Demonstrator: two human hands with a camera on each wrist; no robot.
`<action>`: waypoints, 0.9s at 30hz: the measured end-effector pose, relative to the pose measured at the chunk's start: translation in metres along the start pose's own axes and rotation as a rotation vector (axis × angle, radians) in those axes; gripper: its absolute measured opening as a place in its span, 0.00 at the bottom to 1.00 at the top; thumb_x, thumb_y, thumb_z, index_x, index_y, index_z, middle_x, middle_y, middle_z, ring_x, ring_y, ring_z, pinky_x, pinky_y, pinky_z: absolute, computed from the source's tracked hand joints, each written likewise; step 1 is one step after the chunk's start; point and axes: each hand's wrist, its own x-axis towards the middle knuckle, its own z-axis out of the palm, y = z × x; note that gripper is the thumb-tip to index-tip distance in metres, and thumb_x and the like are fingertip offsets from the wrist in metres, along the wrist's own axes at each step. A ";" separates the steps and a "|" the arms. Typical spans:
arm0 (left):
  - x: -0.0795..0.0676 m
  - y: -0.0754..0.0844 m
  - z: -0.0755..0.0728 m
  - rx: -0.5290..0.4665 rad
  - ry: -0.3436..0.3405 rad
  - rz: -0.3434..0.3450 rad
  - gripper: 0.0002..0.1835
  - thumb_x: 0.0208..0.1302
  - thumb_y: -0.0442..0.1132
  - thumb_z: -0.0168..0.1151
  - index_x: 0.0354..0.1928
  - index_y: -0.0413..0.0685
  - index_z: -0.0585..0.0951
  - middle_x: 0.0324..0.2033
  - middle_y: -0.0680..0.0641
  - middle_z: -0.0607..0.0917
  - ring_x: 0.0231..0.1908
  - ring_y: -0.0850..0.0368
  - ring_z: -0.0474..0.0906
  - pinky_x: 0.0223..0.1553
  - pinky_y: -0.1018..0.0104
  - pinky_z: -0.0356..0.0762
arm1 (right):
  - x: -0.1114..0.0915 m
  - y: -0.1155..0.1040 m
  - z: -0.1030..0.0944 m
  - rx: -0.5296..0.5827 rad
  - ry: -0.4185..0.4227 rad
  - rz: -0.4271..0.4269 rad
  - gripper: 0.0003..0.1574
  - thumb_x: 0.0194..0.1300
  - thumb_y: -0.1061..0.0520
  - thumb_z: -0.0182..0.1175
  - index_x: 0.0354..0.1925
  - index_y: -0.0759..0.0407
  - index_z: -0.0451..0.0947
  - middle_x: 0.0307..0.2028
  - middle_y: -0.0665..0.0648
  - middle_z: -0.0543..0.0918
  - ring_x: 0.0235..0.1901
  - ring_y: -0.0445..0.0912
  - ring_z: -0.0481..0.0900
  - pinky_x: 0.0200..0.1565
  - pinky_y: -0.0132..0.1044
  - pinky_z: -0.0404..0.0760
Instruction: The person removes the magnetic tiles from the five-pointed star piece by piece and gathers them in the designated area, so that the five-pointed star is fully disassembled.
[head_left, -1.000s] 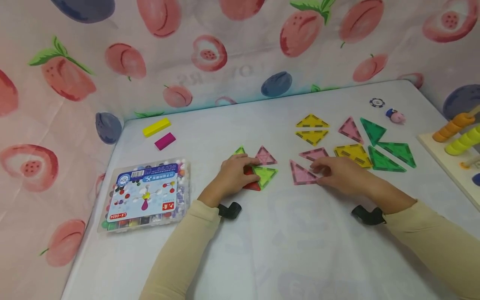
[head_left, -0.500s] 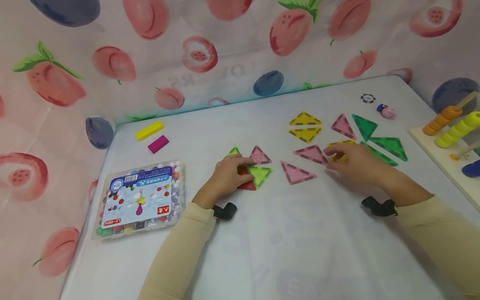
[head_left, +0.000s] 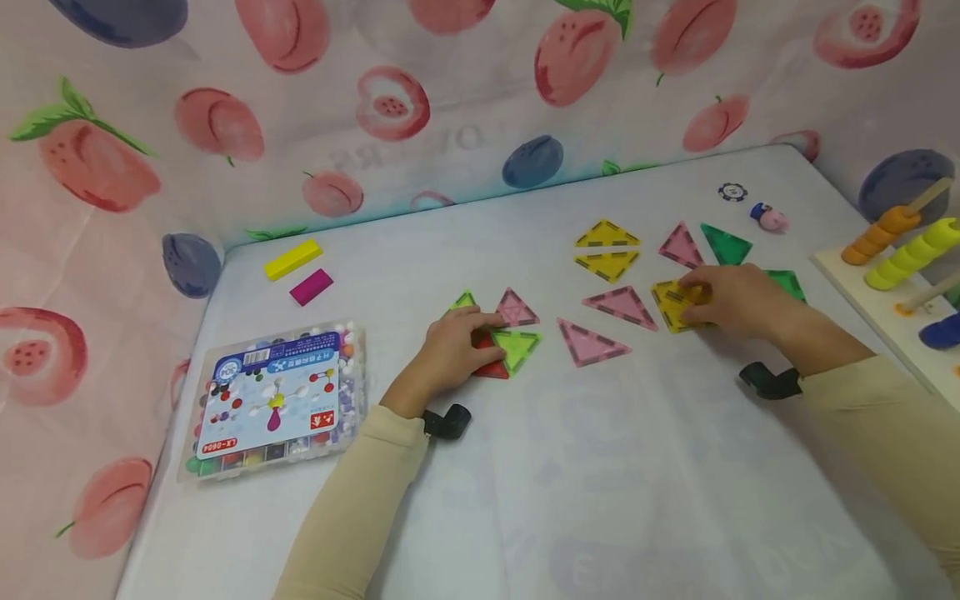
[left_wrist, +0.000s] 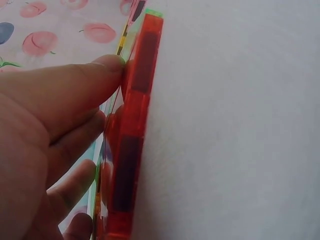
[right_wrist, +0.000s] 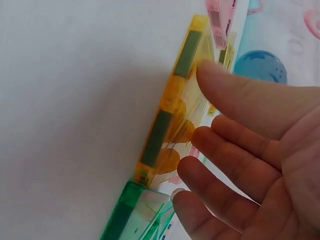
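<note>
In the head view my left hand point(head_left: 450, 348) rests on a small group of see-through magnetic tiles. A red tile point(head_left: 492, 369) lies partly under it, beside a light green triangle tile point(head_left: 517, 348); in the left wrist view the thumb touches the face of the red tile point(left_wrist: 127, 150). Touching a yellow square-shaped tile point(head_left: 669, 310) is my right hand point(head_left: 738, 300), its thumb on the tile's face in the right wrist view and its fingers loosely bent. Two pink triangle tiles point(head_left: 588, 343) lie between the hands. Green tiles point(right_wrist: 127, 210) sit partly behind the right hand.
Two yellow triangles point(head_left: 607, 265), a pink triangle point(head_left: 678, 246) and a green one point(head_left: 724, 243) lie farther back. A clear box of beads point(head_left: 273, 400) stands left, two blocks point(head_left: 311, 287) behind it. A bead abacus point(head_left: 892, 300), chip point(head_left: 732, 192) and pig figure point(head_left: 768, 218) are right.
My right hand has let go of the pink triangles, which now lie farther apart, and has moved right onto the yellow tile. The left hand stays on its tiles. The head view has shifted slightly.
</note>
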 end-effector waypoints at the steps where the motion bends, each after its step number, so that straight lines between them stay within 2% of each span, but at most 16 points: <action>1: 0.000 0.000 0.000 -0.002 0.001 -0.002 0.23 0.54 0.51 0.63 0.54 0.60 0.76 0.55 0.51 0.71 0.61 0.57 0.56 0.57 0.51 0.50 | 0.000 -0.001 -0.001 -0.007 0.000 0.002 0.36 0.52 0.45 0.64 0.55 0.61 0.69 0.46 0.67 0.73 0.42 0.59 0.66 0.43 0.55 0.67; 11: 0.000 0.001 -0.001 -0.001 0.004 0.008 0.23 0.54 0.51 0.63 0.54 0.60 0.76 0.55 0.51 0.72 0.61 0.57 0.56 0.57 0.49 0.51 | 0.003 -0.007 -0.005 -0.053 -0.035 -0.007 0.39 0.50 0.45 0.66 0.56 0.63 0.67 0.49 0.69 0.71 0.45 0.61 0.65 0.45 0.58 0.67; 18: 0.001 0.000 -0.002 0.013 0.018 0.012 0.23 0.53 0.51 0.63 0.53 0.60 0.76 0.55 0.50 0.72 0.61 0.57 0.56 0.56 0.50 0.52 | 0.003 -0.009 -0.005 -0.079 -0.061 0.005 0.49 0.44 0.38 0.67 0.58 0.62 0.66 0.51 0.70 0.69 0.45 0.61 0.65 0.45 0.60 0.65; 23: 0.001 0.000 -0.002 0.007 0.011 0.014 0.23 0.54 0.51 0.63 0.53 0.59 0.76 0.55 0.50 0.72 0.61 0.57 0.57 0.56 0.49 0.53 | 0.000 -0.007 -0.002 -0.053 -0.062 0.012 0.53 0.43 0.34 0.65 0.60 0.60 0.63 0.52 0.69 0.68 0.45 0.61 0.64 0.44 0.60 0.66; 27: 0.001 0.000 -0.001 0.000 0.009 0.022 0.23 0.54 0.51 0.63 0.53 0.58 0.76 0.55 0.50 0.72 0.61 0.56 0.57 0.56 0.49 0.53 | -0.004 -0.008 -0.003 -0.017 -0.040 -0.006 0.49 0.47 0.34 0.63 0.60 0.59 0.64 0.53 0.69 0.67 0.48 0.62 0.63 0.44 0.61 0.65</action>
